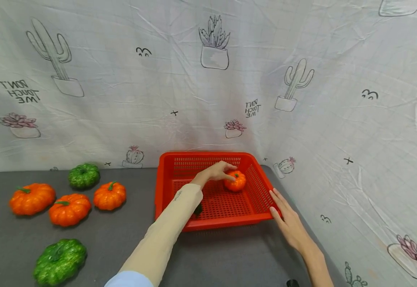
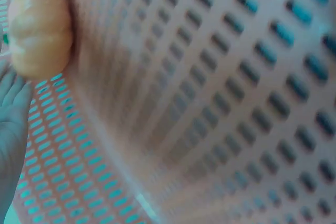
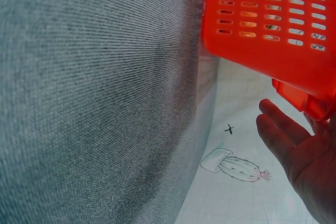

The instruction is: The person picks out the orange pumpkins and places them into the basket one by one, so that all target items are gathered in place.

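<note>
In the head view my left hand [image 1: 215, 172] reaches into a red plastic basket [image 1: 222, 221]. Its fingers are loosely spread over a small orange pumpkin [image 1: 238, 184] that sits on the basket floor at the right. The left wrist view shows the same pumpkin [image 2: 41, 35] with pale colours, fingers right beside it and none wrapped round its visible side. Along the basket's right rim lies my right hand [image 1: 290, 223], fingers extended. In the right wrist view that hand [image 3: 304, 156] is under the rim by the basket's corner, its fingers fairly straight.
Left of the basket, on the grey table [image 1: 129, 243], are several orange pumpkins [image 1: 70, 210], a dark green one [image 1: 83, 176] and a larger green one [image 1: 60, 262]. A dark green thing [image 1: 198, 209] shows in the basket beside my sleeve. A printed white curtain [image 1: 179, 79] borders the back and right.
</note>
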The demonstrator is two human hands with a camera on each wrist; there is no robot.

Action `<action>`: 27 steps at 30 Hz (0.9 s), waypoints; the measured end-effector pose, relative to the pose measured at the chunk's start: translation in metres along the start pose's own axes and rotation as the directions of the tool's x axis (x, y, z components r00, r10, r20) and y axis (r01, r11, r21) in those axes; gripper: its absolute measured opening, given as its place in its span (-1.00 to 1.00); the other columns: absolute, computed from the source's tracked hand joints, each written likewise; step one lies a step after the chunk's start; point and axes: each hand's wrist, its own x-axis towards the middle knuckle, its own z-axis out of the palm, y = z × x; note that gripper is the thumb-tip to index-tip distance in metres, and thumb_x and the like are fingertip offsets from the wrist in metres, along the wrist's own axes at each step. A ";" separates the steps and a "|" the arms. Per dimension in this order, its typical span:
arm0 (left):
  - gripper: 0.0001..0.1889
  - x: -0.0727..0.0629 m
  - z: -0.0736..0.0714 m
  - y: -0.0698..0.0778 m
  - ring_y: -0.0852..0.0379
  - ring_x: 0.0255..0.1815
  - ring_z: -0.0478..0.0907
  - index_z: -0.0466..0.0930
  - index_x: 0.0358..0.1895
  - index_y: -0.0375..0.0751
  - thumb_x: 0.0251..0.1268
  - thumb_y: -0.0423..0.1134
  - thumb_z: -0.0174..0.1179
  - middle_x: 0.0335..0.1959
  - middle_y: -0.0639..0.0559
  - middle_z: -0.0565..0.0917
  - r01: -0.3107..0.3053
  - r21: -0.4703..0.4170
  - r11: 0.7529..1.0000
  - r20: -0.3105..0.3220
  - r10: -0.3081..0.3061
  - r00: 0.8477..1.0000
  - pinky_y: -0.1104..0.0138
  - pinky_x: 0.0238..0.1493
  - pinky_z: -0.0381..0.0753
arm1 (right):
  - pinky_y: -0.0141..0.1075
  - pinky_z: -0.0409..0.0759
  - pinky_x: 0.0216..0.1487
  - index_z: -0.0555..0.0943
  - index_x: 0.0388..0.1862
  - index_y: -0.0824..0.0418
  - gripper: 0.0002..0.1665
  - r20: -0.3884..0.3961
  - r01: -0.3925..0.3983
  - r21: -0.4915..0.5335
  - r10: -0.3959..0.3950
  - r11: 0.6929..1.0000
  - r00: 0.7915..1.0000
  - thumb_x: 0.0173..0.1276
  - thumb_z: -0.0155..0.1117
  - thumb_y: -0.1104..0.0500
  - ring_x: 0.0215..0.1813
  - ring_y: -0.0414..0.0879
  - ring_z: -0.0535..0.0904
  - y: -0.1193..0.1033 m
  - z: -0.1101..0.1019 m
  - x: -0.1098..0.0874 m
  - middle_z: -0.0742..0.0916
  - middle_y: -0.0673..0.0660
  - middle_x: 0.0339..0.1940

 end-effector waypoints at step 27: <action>-0.53 -0.119 -0.097 0.059 -0.13 0.28 0.41 0.35 0.35 -0.32 0.40 -0.44 0.07 0.36 -0.20 0.36 0.001 -0.467 0.884 -0.067 -0.037 0.997 0.17 0.12 0.52 | 0.33 0.26 0.18 0.16 0.52 0.14 -0.34 0.026 0.000 0.011 0.000 1.000 1.000 0.51 0.01 0.07 0.43 0.26 0.17 -0.007 -0.002 -0.002 0.20 0.20 0.52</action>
